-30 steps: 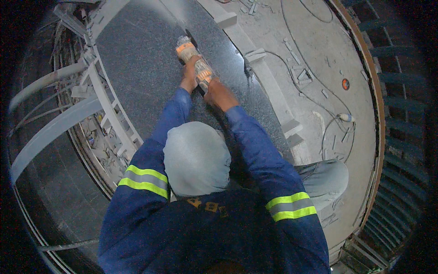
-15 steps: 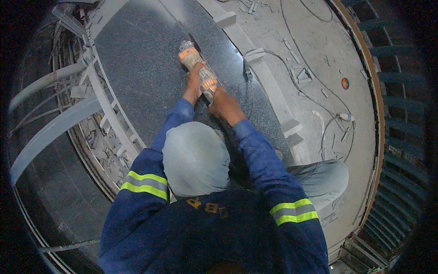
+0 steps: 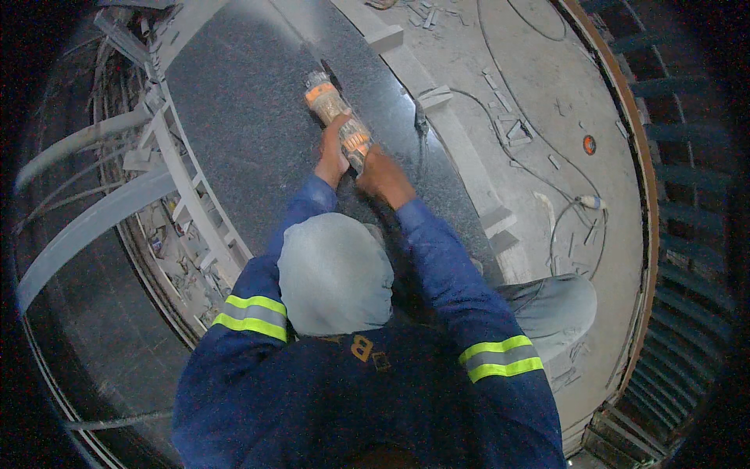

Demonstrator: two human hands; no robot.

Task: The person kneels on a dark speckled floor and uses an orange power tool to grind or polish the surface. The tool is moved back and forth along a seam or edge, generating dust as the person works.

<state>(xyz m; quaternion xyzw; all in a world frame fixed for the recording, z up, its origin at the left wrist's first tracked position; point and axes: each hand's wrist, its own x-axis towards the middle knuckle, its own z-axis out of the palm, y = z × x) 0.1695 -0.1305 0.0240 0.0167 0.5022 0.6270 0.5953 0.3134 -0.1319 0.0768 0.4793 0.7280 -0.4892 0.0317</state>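
Note:
A dusty angle grinder (image 3: 341, 109) with orange bands rests over a dark speckled stone slab (image 3: 226, 102). My left hand (image 3: 333, 153) is wrapped around the middle of its body, and my right hand (image 3: 383, 177) grips the rear end closer to me. The thin cutting disc (image 3: 330, 73) stands on edge at the head's right side, against the slab's surface. From it a pale plume of dust (image 3: 291, 23) sprays away toward the far edge. Whether the disc goes through the stone cannot be made out.
Light strips (image 3: 461, 148) support the slab's right side. A power cord (image 3: 539, 180) loops over the dusty floor to a pale connector (image 3: 591, 201). Offcuts (image 3: 512, 129) and an orange-and-black disc (image 3: 589, 145) lie there. At left stands a pale metal frame (image 3: 183, 164). My bent knee (image 3: 547, 309) is at right.
The dust plume has grown broader and denser beyond the disc. The grinder has shifted very slightly, with both hands keeping their hold.

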